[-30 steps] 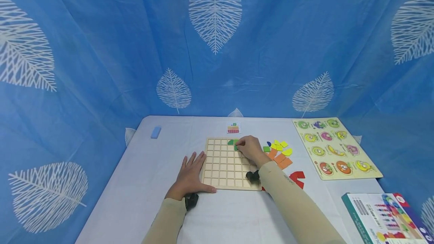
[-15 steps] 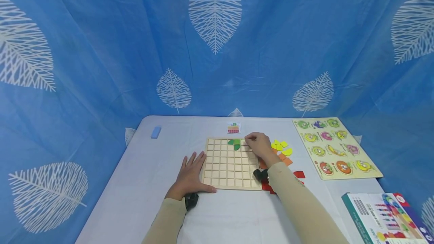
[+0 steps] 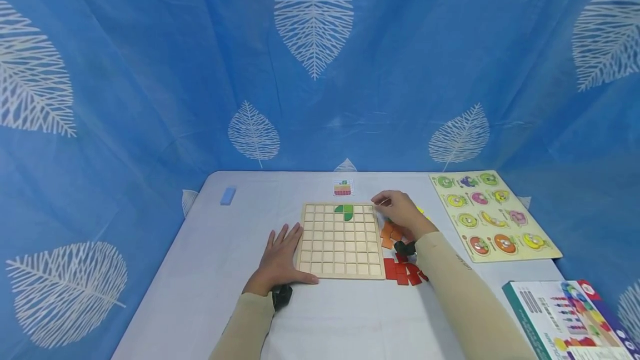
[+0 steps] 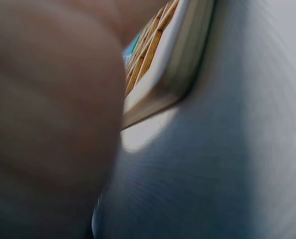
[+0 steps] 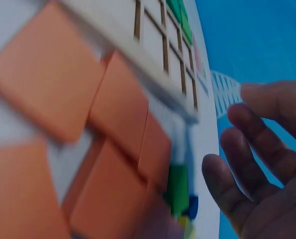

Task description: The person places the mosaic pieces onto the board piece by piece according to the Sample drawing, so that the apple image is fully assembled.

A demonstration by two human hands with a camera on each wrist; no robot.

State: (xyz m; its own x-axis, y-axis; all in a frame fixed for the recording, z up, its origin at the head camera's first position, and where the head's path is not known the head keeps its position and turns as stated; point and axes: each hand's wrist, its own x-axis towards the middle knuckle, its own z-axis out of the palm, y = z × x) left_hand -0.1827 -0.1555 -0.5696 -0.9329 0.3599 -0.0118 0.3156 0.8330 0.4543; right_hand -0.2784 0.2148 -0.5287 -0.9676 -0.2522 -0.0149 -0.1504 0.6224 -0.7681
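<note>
A wooden grid board [image 3: 340,243] lies on the white table with three green pieces [image 3: 344,212] in its far rows. Fingers spread, my left hand [image 3: 280,257] rests along the board's left side, its thumb by the near left corner. My right hand [image 3: 400,210] hovers off the board's far right corner. In the right wrist view its fingers [image 5: 240,172] are loosely bent and hold nothing. Orange pieces [image 5: 120,104] lie beside the board below that hand, with a green piece [image 5: 177,189] and a blue piece [image 5: 193,206] farther along. Several red pieces [image 3: 401,272] lie nearer, partly behind the right wrist.
Behind the board is a small picture card [image 3: 343,187]. A blue block [image 3: 227,196] sits at the far left. On the right are a fruit puzzle board [image 3: 492,218] and a printed box [image 3: 565,315]. A blue curtain [image 3: 400,71] hangs behind the table.
My right hand has moved right, away from the green pieces and off the board, uncovering the grid and more red pieces. The left hand has stayed in place.
</note>
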